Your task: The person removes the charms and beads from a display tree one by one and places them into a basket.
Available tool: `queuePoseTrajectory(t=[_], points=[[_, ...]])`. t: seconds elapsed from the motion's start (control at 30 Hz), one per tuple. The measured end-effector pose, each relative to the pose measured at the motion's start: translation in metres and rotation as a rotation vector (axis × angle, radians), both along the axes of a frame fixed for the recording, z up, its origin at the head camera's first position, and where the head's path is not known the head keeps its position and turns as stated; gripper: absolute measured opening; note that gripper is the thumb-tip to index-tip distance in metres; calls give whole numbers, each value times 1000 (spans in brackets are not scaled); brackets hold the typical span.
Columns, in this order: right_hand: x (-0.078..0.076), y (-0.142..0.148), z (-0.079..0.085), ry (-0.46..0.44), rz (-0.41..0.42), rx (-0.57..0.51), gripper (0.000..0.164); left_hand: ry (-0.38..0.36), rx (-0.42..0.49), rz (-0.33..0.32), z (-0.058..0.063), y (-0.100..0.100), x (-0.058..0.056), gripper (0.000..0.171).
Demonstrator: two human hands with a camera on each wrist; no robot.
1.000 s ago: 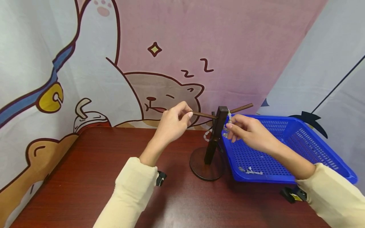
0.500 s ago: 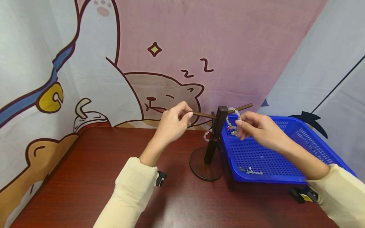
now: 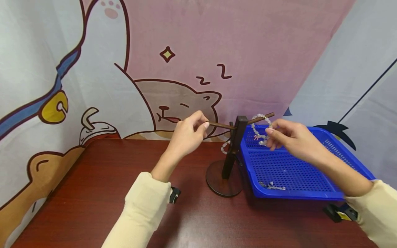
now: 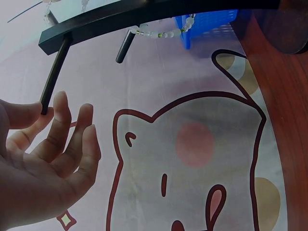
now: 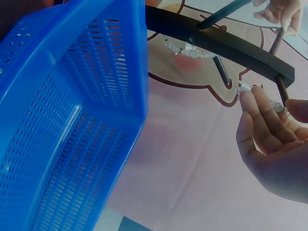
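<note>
My right hand (image 3: 293, 139) pinches a clear beaded bracelet (image 3: 254, 128) that loops round the upper right peg (image 3: 270, 115) of a dark wooden stand (image 3: 236, 148). A small pink piece and pale charms dangle from the bracelet's lower part. With thumb and index finger, my left hand (image 3: 190, 132) pinches the tip of the upper left peg (image 3: 221, 125); the left wrist view shows its other fingers (image 4: 89, 149) apart from the peg. Another clear beaded bracelet (image 4: 166, 34) hangs on a lower peg (image 4: 126, 45). In the right wrist view, fingers partly hide the pinched bracelet (image 5: 278, 107).
A blue perforated basket (image 3: 297, 198) stands right of the stand, under my right forearm, with pale beaded jewellery (image 3: 275, 187) in its near left corner. The stand's round base (image 3: 217, 186) rests on the reddish-brown table (image 3: 108, 186). A cartoon-printed cloth (image 3: 263, 51) hangs behind.
My right hand has moved right, away from the post, drawing the bracelet along the upper right peg towards its tip. The left hand has stayed on the left peg.
</note>
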State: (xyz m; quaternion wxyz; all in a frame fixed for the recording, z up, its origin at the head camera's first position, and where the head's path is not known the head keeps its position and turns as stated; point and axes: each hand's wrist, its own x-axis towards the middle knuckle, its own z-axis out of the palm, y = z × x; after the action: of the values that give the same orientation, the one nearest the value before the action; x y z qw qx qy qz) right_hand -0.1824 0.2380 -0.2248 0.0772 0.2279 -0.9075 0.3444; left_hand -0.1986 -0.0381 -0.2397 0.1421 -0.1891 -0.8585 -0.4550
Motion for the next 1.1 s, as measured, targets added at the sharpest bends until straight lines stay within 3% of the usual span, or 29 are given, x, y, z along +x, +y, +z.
queuePoseTrajectory(t=[1.1], points=[[4,25,8,34,-62,19,17,3,16,-3,0,0,1,6]])
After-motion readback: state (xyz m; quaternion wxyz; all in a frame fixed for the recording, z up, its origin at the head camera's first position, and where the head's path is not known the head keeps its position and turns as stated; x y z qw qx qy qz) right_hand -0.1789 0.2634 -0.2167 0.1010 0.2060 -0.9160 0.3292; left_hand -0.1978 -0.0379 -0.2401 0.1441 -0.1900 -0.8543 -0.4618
